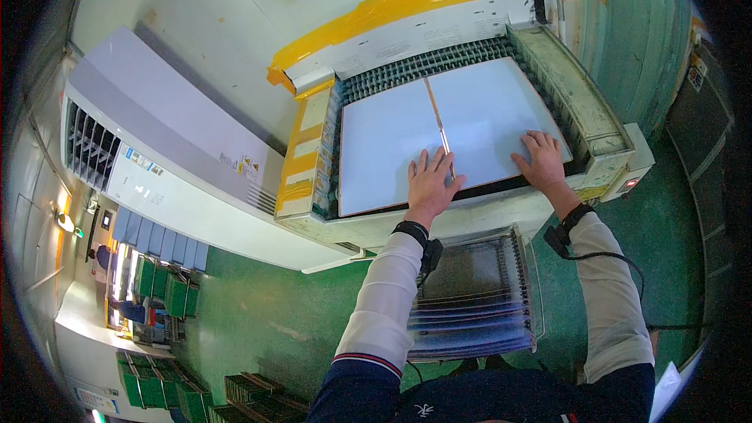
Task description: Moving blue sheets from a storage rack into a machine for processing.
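Two flat, pale bluish-white panels lie side by side on a conveyor bed of dark rollers (423, 70). Copper-coloured edges run along the narrow seam between the left panel (380, 137) and the right panel (486, 102). My left hand (428, 186) rests over the near end of that seam, its fingers spread and its tips on the left panel's near edge. Fingers apart, my right hand (544, 163) lies on the near right corner of the right panel. Neither hand grips anything. Black bands with cables circle both wrists.
Below the conveyor, close to my body, stands a rack (470, 298) holding several panels. A tall white air conditioner (180, 125) flanks the left side. At the right corner sits a red-lit switch (629, 185). Green crates (182, 298) and a person (131, 311) are far left.
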Tool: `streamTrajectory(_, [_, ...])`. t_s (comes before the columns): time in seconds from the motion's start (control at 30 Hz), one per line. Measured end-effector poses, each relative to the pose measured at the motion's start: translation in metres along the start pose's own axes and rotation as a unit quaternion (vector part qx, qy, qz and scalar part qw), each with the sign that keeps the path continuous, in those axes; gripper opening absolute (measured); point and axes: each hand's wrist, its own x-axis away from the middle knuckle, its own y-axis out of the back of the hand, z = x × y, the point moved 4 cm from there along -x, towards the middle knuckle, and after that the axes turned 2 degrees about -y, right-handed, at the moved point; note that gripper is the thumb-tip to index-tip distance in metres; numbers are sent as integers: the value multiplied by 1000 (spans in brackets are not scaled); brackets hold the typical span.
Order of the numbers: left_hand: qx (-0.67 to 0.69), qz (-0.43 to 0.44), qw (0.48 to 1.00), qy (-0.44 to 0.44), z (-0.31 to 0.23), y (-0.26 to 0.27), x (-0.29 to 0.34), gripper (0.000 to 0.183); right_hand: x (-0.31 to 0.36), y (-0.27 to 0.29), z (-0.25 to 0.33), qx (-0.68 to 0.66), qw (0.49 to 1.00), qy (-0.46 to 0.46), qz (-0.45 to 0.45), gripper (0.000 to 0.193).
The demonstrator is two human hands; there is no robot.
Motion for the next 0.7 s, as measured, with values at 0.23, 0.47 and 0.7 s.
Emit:
streamTrajectory(0.23, [1,-2,1000,1,-1,1,0,59,0,1,0,-4,1000,-2,5,48])
streamTrajectory(0.47, [0,-9,1000,-3,-1,1,0,59,0,-1,-2,-3,1000,1,1,49])
streamTrajectory(0.7, [-5,-7,1000,-3,-1,2,-1,59,0,-1,-3,-8,1000,-6,9,49])
